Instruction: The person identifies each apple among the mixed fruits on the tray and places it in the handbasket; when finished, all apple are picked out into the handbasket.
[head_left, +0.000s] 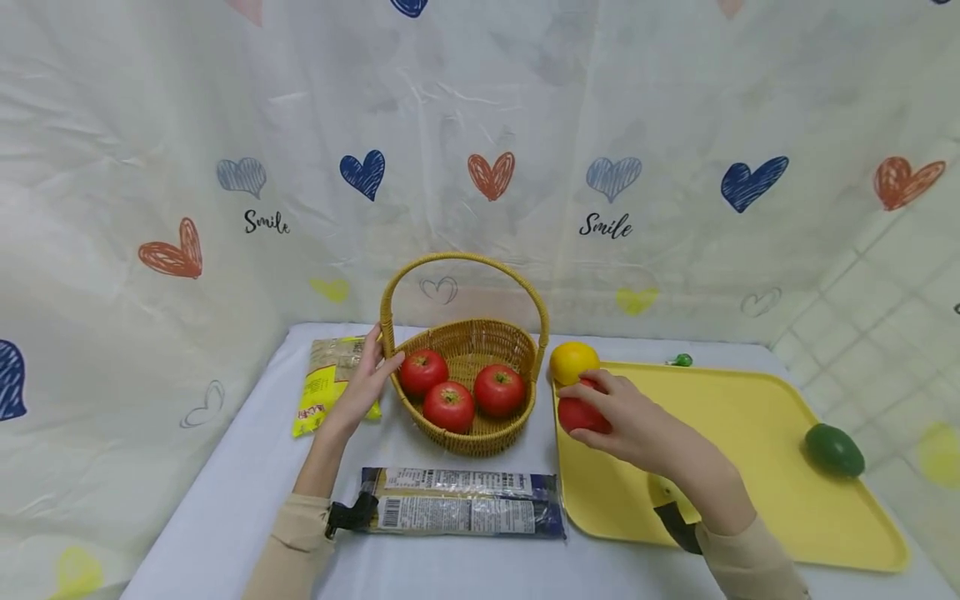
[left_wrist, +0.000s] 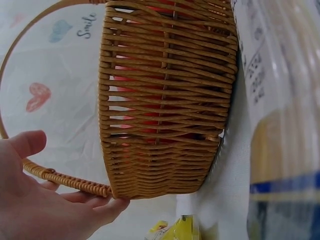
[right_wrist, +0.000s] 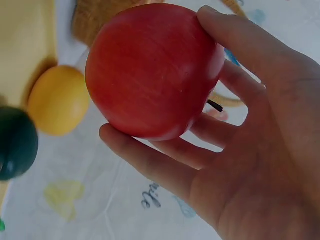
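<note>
My right hand (head_left: 630, 417) grips a red apple (right_wrist: 150, 70) between thumb and fingertips, over the left edge of the yellow tray (head_left: 720, 417). The apple's dark stem points toward the palm in the right wrist view. My left hand (head_left: 363, 387) rests against the left side of a wicker basket (head_left: 472, 446). Its fingers lie fairly straight outside the rim, with the handle (left_wrist: 65, 180) passing between them and the thumb. Inside the basket sit three red apples (head_left: 448, 407). An orange fruit (head_left: 574, 362) lies at the tray's back left corner, just behind the held apple.
A dark green fruit (head_left: 834, 450) lies at the tray's right side. My right forearm partly covers a yellow fruit (head_left: 663, 490). A small green item (head_left: 680, 360) is at the tray's back rim. Long packets (head_left: 457, 502) lie before the basket; a yellow bag (head_left: 322, 387) lies left.
</note>
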